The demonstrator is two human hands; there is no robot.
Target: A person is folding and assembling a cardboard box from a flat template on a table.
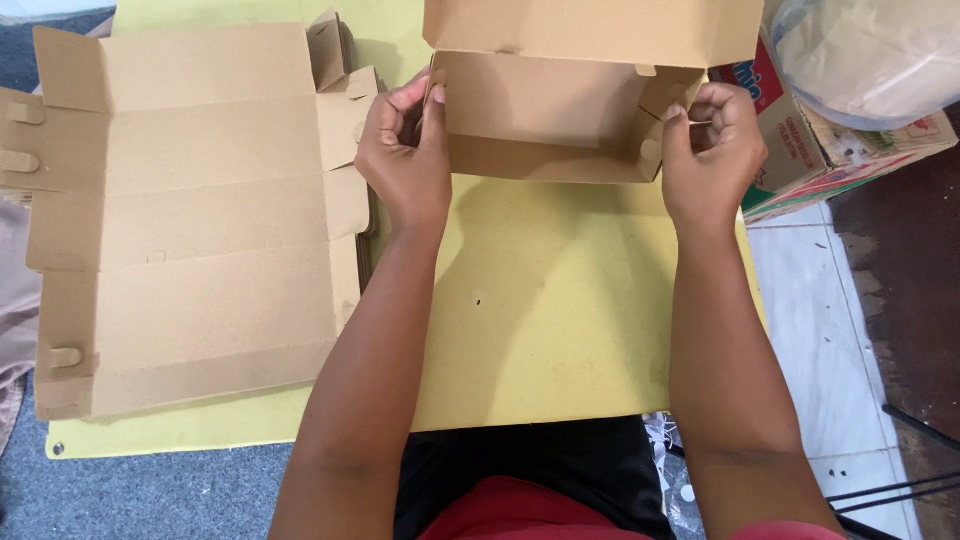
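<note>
The half-folded box point(545, 120) at the upper middle of the frame is plain brown cardboard, matt and faintly fibrous, with clean die-cut edges. The flat stack of unfolded box blanks point(200, 215) at the left is the same dull brown board, creased along its fold lines. Both lie on a yellow table top point(545, 320), smooth and matt, lightly scuffed and speckled. At the upper right, a printed carton point(800, 150) has a slightly glossy coloured face, and a thin translucent plastic bag point(870, 55) shines softly. The floor tiles point(830, 330) at the right look pale, smooth and glazed.
</note>
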